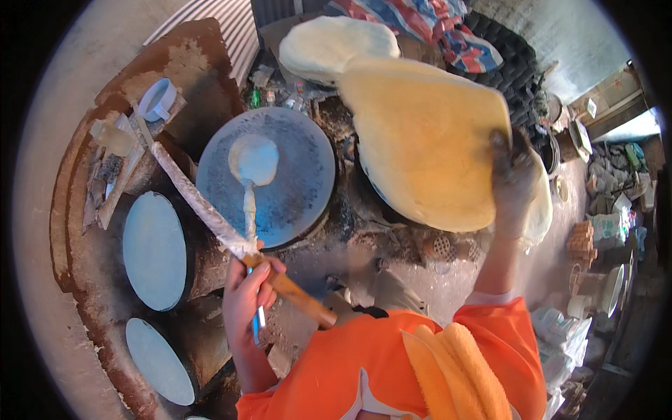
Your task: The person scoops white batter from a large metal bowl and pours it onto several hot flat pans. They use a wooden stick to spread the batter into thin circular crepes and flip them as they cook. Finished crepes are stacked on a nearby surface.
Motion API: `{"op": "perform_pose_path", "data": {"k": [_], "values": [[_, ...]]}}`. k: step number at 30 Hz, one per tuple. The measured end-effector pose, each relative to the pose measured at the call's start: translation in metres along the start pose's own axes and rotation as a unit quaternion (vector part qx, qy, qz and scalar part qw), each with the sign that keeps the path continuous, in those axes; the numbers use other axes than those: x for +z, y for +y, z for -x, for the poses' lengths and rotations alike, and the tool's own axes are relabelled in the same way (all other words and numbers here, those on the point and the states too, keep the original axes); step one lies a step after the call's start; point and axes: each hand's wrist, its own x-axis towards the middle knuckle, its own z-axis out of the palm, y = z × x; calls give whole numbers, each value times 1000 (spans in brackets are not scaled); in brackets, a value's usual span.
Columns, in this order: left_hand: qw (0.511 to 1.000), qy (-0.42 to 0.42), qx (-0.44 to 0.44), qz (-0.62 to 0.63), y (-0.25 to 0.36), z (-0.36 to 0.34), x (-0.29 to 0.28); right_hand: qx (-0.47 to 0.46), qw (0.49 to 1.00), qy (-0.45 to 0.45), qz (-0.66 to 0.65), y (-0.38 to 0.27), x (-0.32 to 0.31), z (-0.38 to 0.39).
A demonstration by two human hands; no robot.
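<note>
My left hand [253, 285] is closed around two tools at once. One is a long wooden-handled spreader [199, 199], its blade caked with pale batter. The other is a ladle [253, 159], coated in white batter, its bowl over a round dark griddle [301, 157]. On the right, a broad thin yellowish flatbread [427, 147] spreads over another round surface and hangs past its edge. My right hand [513, 175], dark and somewhat blurred, grips the flatbread's right edge. Paler dough [540, 206] shows beneath that edge.
Two more round griddles [155, 250] [161, 360] stand at the left. A white handled pot [157, 99] rests on a ledge above them. Behind the griddles lies a pile of pale flatbreads [339, 47], beside a striped sheet [469, 45]. Bricks [581, 241] and bags [560, 343] are at the right.
</note>
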Motion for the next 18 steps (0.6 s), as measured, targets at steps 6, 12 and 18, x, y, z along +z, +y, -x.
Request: {"op": "perform_pose_path", "data": {"k": [6, 12, 18], "values": [[893, -198, 207, 347, -20, -29, -55, -182, 956, -149, 176, -30, 88, -174], [916, -43, 123, 380, -20, -29, -60, -310, 918, -15, 246, -62, 124, -313], [882, 199, 174, 390, -60, 42, -75, -365, 860, -353, -53, -132, 328, -237]]}}
